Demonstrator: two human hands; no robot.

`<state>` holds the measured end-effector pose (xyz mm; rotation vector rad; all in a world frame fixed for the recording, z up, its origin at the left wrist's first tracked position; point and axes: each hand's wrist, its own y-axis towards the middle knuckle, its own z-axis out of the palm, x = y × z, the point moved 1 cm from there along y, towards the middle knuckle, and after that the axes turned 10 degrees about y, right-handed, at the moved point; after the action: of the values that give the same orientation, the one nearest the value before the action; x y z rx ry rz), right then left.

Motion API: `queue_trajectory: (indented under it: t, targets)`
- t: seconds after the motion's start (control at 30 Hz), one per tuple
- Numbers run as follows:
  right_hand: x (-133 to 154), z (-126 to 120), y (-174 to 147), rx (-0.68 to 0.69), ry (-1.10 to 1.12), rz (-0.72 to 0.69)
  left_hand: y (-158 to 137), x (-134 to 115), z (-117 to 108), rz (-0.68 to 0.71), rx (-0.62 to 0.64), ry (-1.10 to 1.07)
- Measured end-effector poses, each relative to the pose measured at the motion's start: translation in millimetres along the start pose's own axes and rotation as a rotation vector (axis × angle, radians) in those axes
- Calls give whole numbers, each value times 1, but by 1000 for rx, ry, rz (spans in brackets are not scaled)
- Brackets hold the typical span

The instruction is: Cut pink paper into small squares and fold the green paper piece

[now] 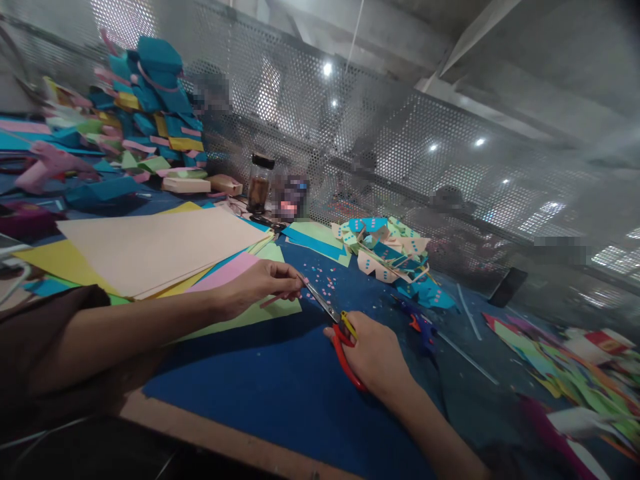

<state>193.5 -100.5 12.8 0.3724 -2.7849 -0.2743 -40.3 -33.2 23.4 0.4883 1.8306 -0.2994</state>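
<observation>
My right hand [375, 350] grips scissors [344, 357] with red and yellow handles, the metal blades pointing up and left. The blade tips reach my left hand [257, 288], whose thumb and fingers are pinched together. A narrow pink paper strip [271, 301] sticks out below those fingers; the end at the blades is too small to make out. Tiny pink and blue paper bits [325, 275] lie scattered on the blue tabletop [260, 393] behind the scissors. Beneath my left hand lies light green paper [235, 325].
Large paper sheets [160, 247] spread at left, with a pile of folded blue paper pieces [160, 100] behind. A jar [259, 187] stands near the perforated screen [310, 127]. Dotted paper pieces [395, 250], a blue glue gun [425, 333] and paper scraps [565, 363] lie right.
</observation>
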Motion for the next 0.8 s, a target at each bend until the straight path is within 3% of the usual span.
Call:
queue_trajectory:
  t: [0.8]
  targets:
    - [-1,1,0,-26,-51,-13,0,0,0,0,7,1]
